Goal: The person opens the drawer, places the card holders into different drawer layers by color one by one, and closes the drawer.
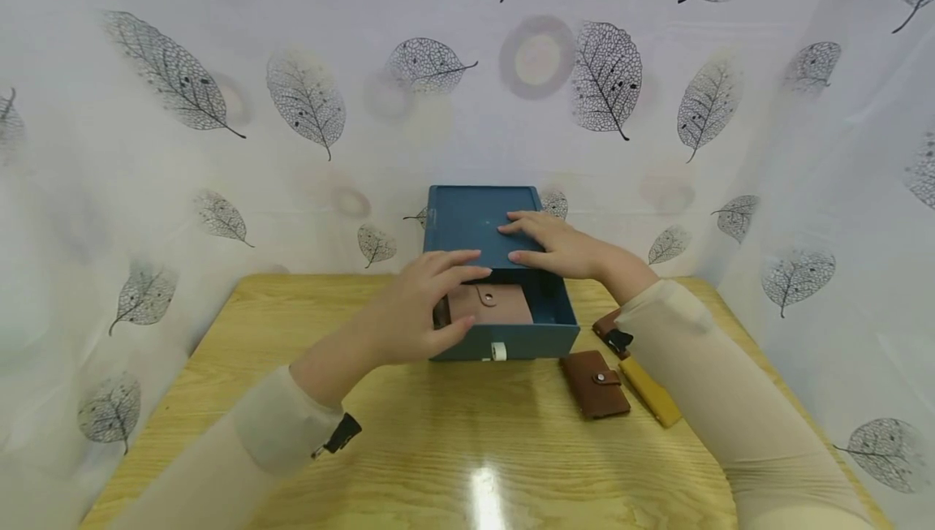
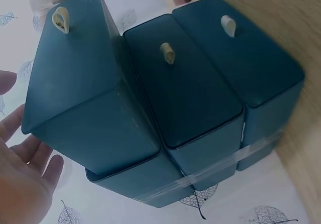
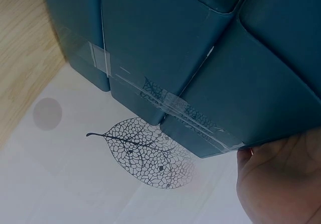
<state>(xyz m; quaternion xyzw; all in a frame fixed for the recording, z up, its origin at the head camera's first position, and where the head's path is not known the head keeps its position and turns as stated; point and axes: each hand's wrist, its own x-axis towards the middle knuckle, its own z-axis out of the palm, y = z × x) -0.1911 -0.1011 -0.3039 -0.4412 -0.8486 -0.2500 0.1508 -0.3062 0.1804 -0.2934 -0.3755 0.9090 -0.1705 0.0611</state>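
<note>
A blue three-drawer box (image 1: pixel 467 226) stands against the back curtain with its top drawer (image 1: pixel 536 341) pulled out. Inside that drawer lies a pink wallet (image 1: pixel 511 307) with a snap strap; a dark item beside it is mostly hidden. My left hand (image 1: pixel 420 303) is at the drawer's left side, fingers extended over its edge. In the left wrist view its spread fingers (image 2: pixel 31 151) are beside the drawer wall. My right hand (image 1: pixel 558 246) rests on the box's top near the right edge, fingers stretched out. The right wrist view shows that hand (image 3: pixel 283 179) along the box's edge.
On the table (image 1: pixel 329 416), right of the box, lie a brown wallet (image 1: pixel 588 384), a yellow wallet (image 1: pixel 652 392) and another brown wallet (image 1: pixel 606 323) partly covered by my right sleeve. The two lower drawers (image 2: pixel 185 83) are closed. A leaf-print curtain (image 1: pixel 365 148) hangs behind and at the sides.
</note>
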